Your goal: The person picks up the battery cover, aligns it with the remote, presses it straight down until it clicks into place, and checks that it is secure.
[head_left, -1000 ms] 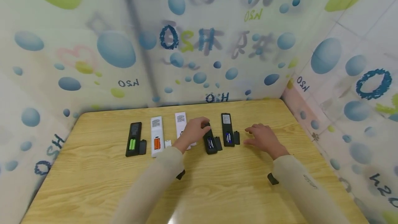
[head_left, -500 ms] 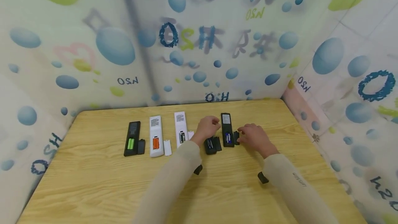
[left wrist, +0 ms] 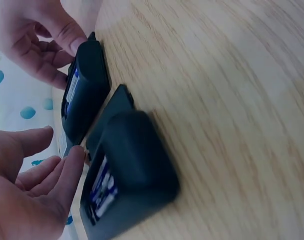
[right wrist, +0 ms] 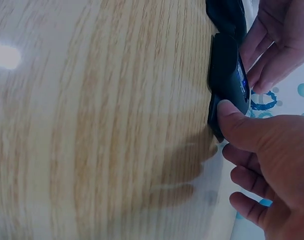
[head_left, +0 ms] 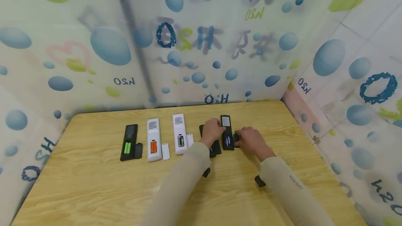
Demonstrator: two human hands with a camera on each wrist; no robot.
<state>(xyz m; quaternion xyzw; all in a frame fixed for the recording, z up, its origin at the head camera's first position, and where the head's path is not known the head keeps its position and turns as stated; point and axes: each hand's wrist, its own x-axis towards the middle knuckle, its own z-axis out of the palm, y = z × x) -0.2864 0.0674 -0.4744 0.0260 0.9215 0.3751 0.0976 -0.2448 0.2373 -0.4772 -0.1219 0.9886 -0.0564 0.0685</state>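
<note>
Several remote controls lie face down in a row, battery bays uncovered. My right hand [head_left: 252, 142] is at the black battery cover [head_left: 236, 140] beside the rightmost black remote [head_left: 226, 132]; in the right wrist view its thumb [right wrist: 230, 111] lies on the cover [right wrist: 216, 117], fingers curled near its end. My left hand [head_left: 212, 130] hovers over the neighbouring black remote [head_left: 202, 128], partly hiding it, fingertips close to the rightmost remote's left edge. In the left wrist view, the left hand [left wrist: 34, 187] has thumb and fingers apart, holding nothing.
Further left lie two white remotes [head_left: 180, 128] [head_left: 154, 132] and a black one [head_left: 130, 133] with green batteries [head_left: 127, 148]. Each has a loose cover beside it, such as the white cover [head_left: 165, 151]. A patterned wall stands behind the wooden table [head_left: 94, 184].
My left hand has moved right, from the second black remote toward the rightmost one. The right hand has moved left from bare table onto the black battery cover. The remotes stay in their row.
</note>
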